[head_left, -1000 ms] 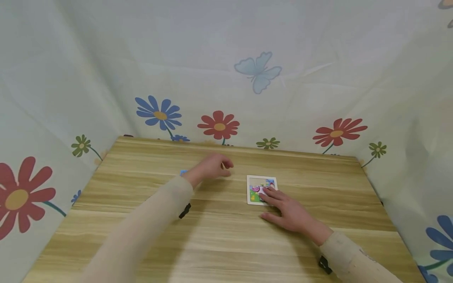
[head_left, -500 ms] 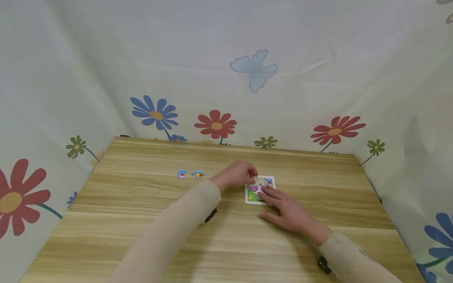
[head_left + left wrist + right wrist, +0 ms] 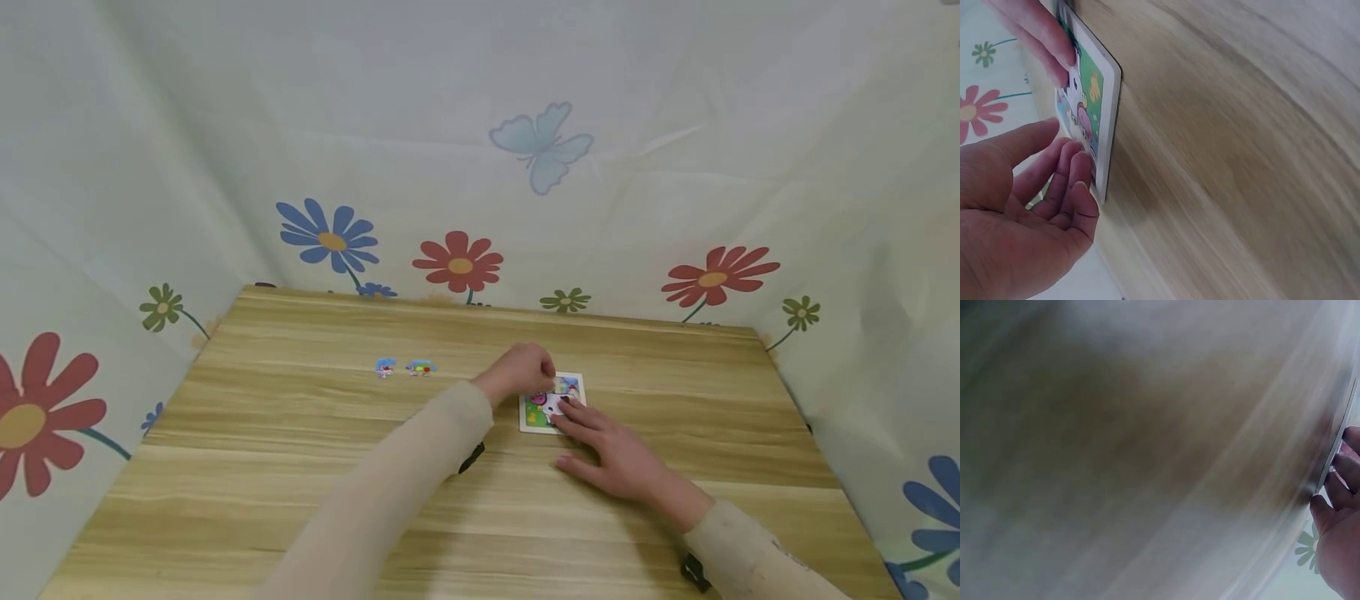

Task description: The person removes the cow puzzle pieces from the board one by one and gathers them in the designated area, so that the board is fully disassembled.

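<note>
A small white-framed jigsaw puzzle (image 3: 535, 417) with a cartoon farm picture lies on the wooden table. My left hand (image 3: 523, 371) reaches over its upper left part, fingers curled and fingertips right at the picture. In the left wrist view the thumb and fingers of that left hand (image 3: 1038, 203) come close together at the board; whether they pinch a piece I cannot tell. My right hand (image 3: 622, 454) lies flat with its fingers spread over the lower right of the puzzle. At the right wrist view's edge, the right hand's fingers (image 3: 1342, 478) touch the board.
Two loose puzzle pieces, one blue and white (image 3: 385, 367) and one multicoloured (image 3: 421, 367), lie on the table (image 3: 300, 417) left of the puzzle. A floral cloth (image 3: 600, 208) hangs behind the table and at both sides.
My left hand has moved right from the table's middle to the puzzle's upper left, uncovering the two loose pieces. The right hand has stayed almost still on the puzzle.
</note>
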The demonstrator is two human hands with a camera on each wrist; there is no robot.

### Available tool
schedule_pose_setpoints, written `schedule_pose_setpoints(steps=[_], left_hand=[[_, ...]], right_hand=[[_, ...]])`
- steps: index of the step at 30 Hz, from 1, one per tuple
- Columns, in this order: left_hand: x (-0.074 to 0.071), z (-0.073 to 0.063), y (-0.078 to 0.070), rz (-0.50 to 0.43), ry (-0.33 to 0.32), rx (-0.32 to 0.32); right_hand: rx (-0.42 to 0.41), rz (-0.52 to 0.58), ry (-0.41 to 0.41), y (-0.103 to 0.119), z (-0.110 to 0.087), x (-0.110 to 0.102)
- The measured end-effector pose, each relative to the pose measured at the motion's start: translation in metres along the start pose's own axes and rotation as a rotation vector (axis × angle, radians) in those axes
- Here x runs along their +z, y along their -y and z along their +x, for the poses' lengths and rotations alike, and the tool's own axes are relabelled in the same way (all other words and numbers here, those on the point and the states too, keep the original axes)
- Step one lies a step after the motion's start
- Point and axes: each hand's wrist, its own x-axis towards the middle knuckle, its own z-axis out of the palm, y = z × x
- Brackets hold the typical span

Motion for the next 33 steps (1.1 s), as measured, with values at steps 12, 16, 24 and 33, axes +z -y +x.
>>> schedule_pose_setpoints(steps=[12, 16, 24, 33], left_hand=[[0.007, 0.003, -0.003, -0.086, 0.005, -0.038], [0.008, 0.002, -0.004, -0.137, 0.013, -0.053], [0.009, -0.003, -0.006, -0.227, 0.006, -0.114], [0.011, -0.003, -0.003, -0.309, 0.003, -0.130]], right_hand=[[-0.016, 0.009, -0.007, 0.000, 0.000, -0.002], [-0.013, 0.006, 0.000, 0.001, 0.000, -0.002], [-0.021, 0.016, -0.005, 0.001, 0.001, -0.002], [-0.016, 0.036, 0.007, -0.001, 0.001, -0.003]])
